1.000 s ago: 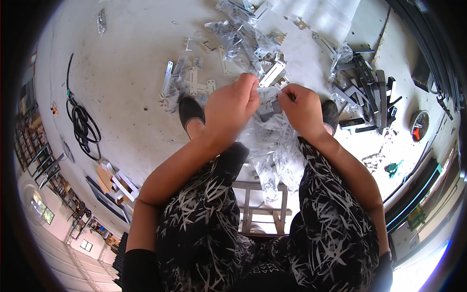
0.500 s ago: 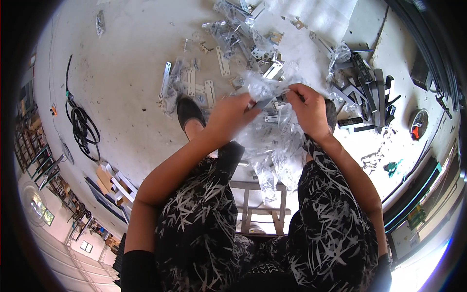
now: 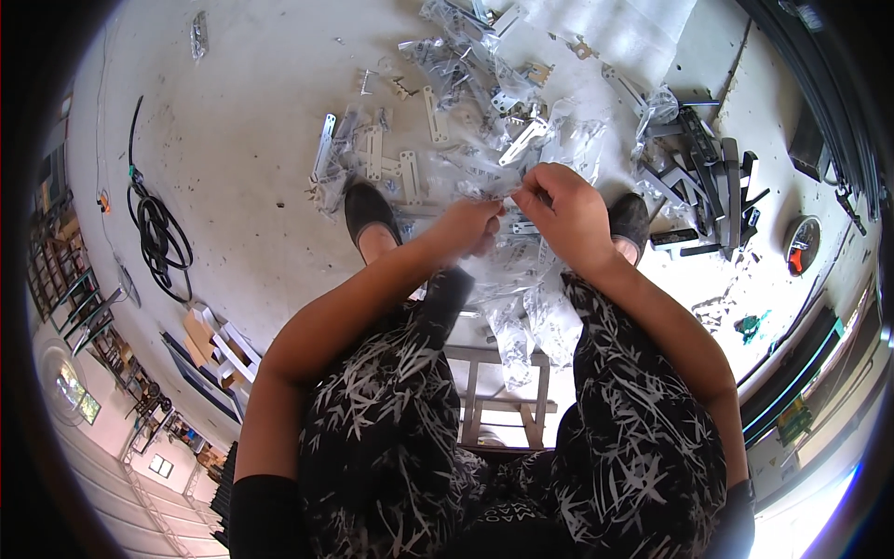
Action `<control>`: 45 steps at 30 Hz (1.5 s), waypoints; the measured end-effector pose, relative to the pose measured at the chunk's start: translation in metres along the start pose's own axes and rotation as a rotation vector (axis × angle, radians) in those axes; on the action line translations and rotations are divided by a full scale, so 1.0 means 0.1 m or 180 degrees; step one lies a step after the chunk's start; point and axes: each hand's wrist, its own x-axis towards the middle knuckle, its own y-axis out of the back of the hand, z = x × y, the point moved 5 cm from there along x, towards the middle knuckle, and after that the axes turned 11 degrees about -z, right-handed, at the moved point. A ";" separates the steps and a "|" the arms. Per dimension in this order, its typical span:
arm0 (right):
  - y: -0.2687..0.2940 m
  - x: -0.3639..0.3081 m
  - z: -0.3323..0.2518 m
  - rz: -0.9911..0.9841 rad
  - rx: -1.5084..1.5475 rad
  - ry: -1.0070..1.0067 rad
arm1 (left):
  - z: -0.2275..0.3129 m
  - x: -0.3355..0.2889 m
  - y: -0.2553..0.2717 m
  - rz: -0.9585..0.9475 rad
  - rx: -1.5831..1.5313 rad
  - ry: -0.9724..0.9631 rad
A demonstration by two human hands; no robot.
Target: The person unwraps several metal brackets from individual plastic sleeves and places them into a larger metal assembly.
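Observation:
Over the floor between my feet, my left hand [image 3: 470, 226] and my right hand [image 3: 566, 212] meet with their fingertips almost touching. Both are closed in a pinch on a clear plastic bag [image 3: 477, 177], whose crumpled film spreads out beyond the fingers. What the bag contains is hard to make out. Below my hands lie more crumpled clear bags [image 3: 512, 321]. Just past my right hand rests a shiny slotted metal bracket [image 3: 524, 142]. Similar pale brackets [image 3: 410, 177] lie beyond my left hand, near my left shoe [image 3: 371, 212].
A heap of bagged metal parts [image 3: 456, 70] covers the far middle floor. Black and grey bars [image 3: 712, 182] are piled at right, beside a round dish [image 3: 801, 244] holding something orange. A coiled black cable [image 3: 160, 238] lies at left. A wooden stool frame [image 3: 503, 410] is beneath me.
My hands have drawn closer together, and the bag between them now sits lower and flatter. The grey piece that showed by my left fingers is out of sight.

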 end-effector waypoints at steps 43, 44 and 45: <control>-0.31 -0.67 0.68 -0.2097 0.0672 -0.0820 | 0.74 0.22 -0.20 0.0707 0.1745 -0.1099; -0.30 -0.65 0.66 -0.2108 0.0752 -0.0810 | 0.73 0.39 -0.36 0.0533 0.1714 -0.1015; -0.28 -0.64 0.66 -0.2125 0.0748 -0.0787 | 0.70 0.58 -0.56 0.0369 0.1673 -0.0932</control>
